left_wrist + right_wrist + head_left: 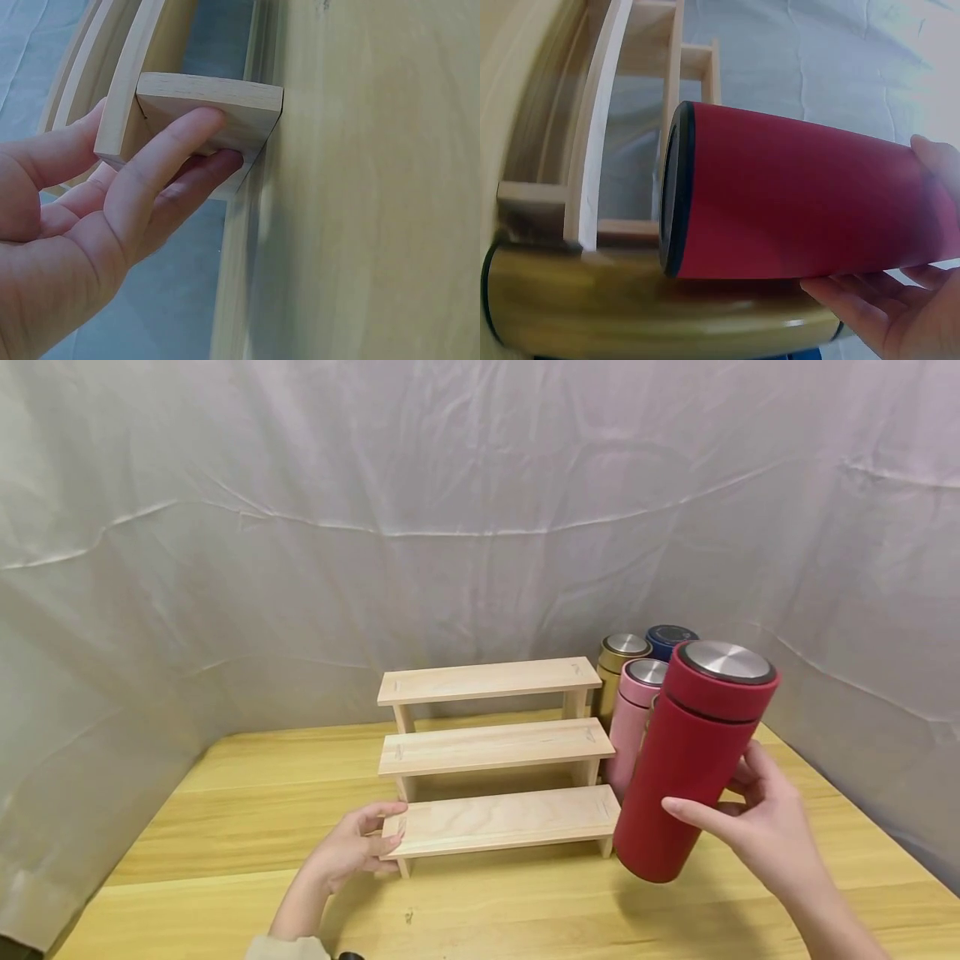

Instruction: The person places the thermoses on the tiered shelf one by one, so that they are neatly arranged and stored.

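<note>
A red thermos (693,760) with a silver-topped lid leans in my right hand (772,827). Thumb and fingers grip it around its lower body in the head view, and its base is above the tabletop. In the right wrist view the red thermos (802,195) crosses in front of a gold thermos (660,307). My left hand (352,847) holds the left end of the lowest step of a three-tier wooden display rack (502,821). The left wrist view shows its thumb on the board and two fingers against the end support (210,112).
Right of the rack stand a pink thermos (630,718), a gold thermos (611,681) and a blue thermos (670,639), partly hidden by the red one. A grey cloth (480,527) hangs behind the wood-grain table (247,827) and along its sides.
</note>
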`<state>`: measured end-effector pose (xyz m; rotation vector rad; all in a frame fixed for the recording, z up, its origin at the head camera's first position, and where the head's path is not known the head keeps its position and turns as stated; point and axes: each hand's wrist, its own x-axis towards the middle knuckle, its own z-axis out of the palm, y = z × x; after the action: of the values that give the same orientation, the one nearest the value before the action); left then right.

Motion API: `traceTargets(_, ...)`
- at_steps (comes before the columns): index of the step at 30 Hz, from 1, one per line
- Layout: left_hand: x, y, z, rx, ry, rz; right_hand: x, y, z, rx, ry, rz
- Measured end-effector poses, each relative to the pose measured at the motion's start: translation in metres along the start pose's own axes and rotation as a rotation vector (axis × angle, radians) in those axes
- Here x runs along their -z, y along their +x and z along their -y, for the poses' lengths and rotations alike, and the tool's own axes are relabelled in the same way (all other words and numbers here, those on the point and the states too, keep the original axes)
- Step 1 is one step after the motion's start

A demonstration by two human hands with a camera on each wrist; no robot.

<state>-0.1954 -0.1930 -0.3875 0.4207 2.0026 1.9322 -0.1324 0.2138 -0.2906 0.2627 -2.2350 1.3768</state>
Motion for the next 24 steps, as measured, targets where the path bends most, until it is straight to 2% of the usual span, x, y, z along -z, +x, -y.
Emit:
traceTargets(11, -0.001, 0.000, -0.001, 0.016, -0.005, -0.012, -0.026, 0.007, 0.008, -0.006, 0.124, 0.066)
traceTargets(24, 0.000, 0.002, 0.000, 0.019, -0.004, -0.007, -0.053, 0.021, 0.013, -0.031, 0.258, 0.057)
